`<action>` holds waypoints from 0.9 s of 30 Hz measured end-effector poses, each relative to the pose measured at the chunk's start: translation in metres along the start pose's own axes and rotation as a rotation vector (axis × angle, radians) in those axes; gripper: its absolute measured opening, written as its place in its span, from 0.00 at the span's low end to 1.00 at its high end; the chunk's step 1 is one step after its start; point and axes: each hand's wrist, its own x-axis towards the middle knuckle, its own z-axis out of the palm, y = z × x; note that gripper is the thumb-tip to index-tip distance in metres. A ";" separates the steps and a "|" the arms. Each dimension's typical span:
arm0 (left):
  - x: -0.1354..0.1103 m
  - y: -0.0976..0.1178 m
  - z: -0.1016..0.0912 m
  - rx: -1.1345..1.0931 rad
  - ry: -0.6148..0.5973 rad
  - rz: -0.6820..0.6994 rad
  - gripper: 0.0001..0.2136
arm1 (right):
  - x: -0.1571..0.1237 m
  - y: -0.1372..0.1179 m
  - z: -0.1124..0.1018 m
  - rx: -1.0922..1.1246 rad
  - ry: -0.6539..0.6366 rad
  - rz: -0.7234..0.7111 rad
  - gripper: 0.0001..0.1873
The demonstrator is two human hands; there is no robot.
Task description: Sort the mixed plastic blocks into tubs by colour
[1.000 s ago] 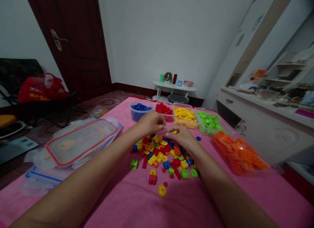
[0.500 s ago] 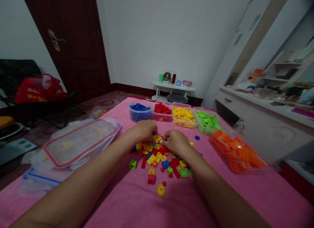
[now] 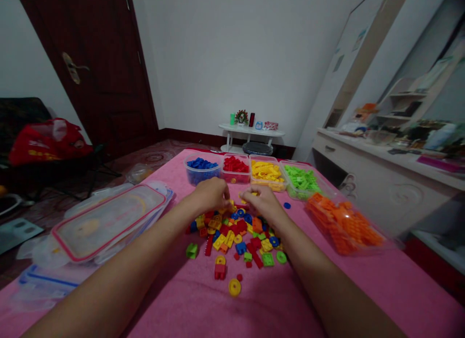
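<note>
A mixed pile of plastic toy bricks [image 3: 232, 234] in red, yellow, blue, green and orange lies on the pink cloth [image 3: 279, 304]. At the pile's far left side is my left hand [image 3: 212, 193], its fingers curled down and pressed together beside yellow bricks. What they hold, if anything, is hidden. My right hand [image 3: 264, 201] is over the far right of the pile, thumb and fingers closed, with bits of yellow brick showing at the fingertips. Nearer to me lie a yellow wheel-like piece [image 3: 234, 287], a red brick [image 3: 220, 272] and a green brick [image 3: 192, 251].
Along the far side stand tubs of blue bricks [image 3: 202, 163], red bricks [image 3: 235, 164], yellow bricks [image 3: 266, 171] and green bricks [image 3: 301, 177]. A clear tub of orange bricks [image 3: 343, 224] sits at the right. Stacked clear lids [image 3: 109, 222] lie at the left.
My right hand has shifted slightly away from my left hand, uncovering blue wheels and an orange brick in the pile. The camera view has turned slightly.
</note>
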 end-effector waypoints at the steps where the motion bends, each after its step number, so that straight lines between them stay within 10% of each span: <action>1: 0.001 -0.001 -0.003 -0.031 0.061 0.006 0.12 | 0.000 -0.002 -0.002 0.238 -0.007 0.063 0.11; 5: 0.001 0.004 -0.014 -0.207 0.316 0.087 0.16 | -0.002 -0.009 -0.004 0.955 -0.168 0.297 0.12; 14: -0.002 0.023 -0.011 -0.315 0.424 0.334 0.12 | -0.007 -0.014 0.008 1.384 -0.415 0.422 0.14; 20: 0.002 0.010 -0.012 -0.336 0.554 0.225 0.08 | 0.001 -0.007 -0.007 1.381 -0.270 0.398 0.11; 27: 0.003 -0.014 -0.022 -0.181 0.450 0.026 0.09 | 0.074 -0.017 -0.079 1.047 0.217 0.376 0.15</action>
